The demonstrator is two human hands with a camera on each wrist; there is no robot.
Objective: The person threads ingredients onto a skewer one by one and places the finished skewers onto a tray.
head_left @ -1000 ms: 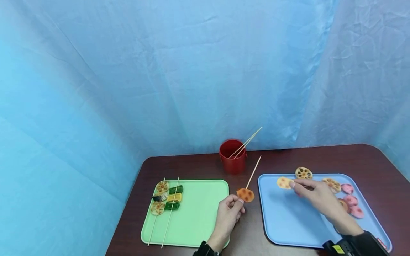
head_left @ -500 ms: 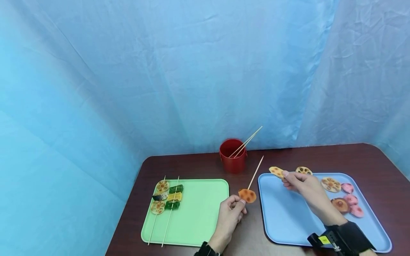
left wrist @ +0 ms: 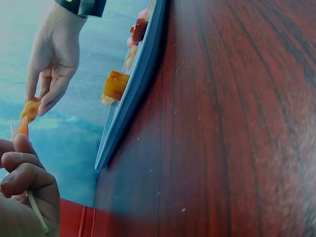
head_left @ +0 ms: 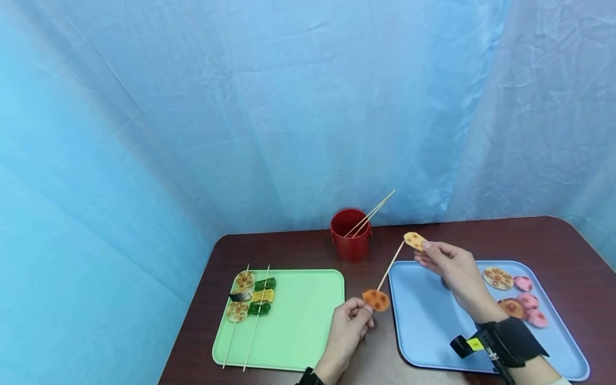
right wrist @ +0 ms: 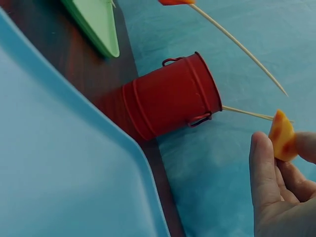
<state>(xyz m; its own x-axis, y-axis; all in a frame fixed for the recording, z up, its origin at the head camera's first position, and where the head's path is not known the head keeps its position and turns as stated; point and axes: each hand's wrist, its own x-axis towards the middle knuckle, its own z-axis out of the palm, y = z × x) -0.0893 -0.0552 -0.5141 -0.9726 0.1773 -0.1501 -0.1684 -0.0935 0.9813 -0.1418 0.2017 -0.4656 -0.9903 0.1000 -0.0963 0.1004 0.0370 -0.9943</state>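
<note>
My left hand [head_left: 347,327] grips a wooden skewer [head_left: 391,266] below an orange-brown spotted food slice [head_left: 376,300] threaded on it. The skewer's bare upper end slants up and right. A yellow spotted food slice [head_left: 415,241] is pinched between the thumb and fingers of my right hand [head_left: 449,272], close to the skewer's tip. In the right wrist view the yellow slice [right wrist: 283,136] and the skewer's pointed tip appear apart. The left wrist view catches the skewer's lower end [left wrist: 37,212] sticking out below my left hand [left wrist: 29,177].
A green tray [head_left: 298,321] on the left bears two loaded skewers [head_left: 260,299]. On the right, a blue tray [head_left: 423,331] holds a lotus root slice [head_left: 498,278], a brown round piece [head_left: 512,308] and pink pieces [head_left: 528,300]. Skewers stand in a red bucket [head_left: 350,246] behind.
My right hand has lifted the yellow slice off the blue tray and carried it left and up to the skewer's tip. My left hand has shifted slightly right with the skewer.
</note>
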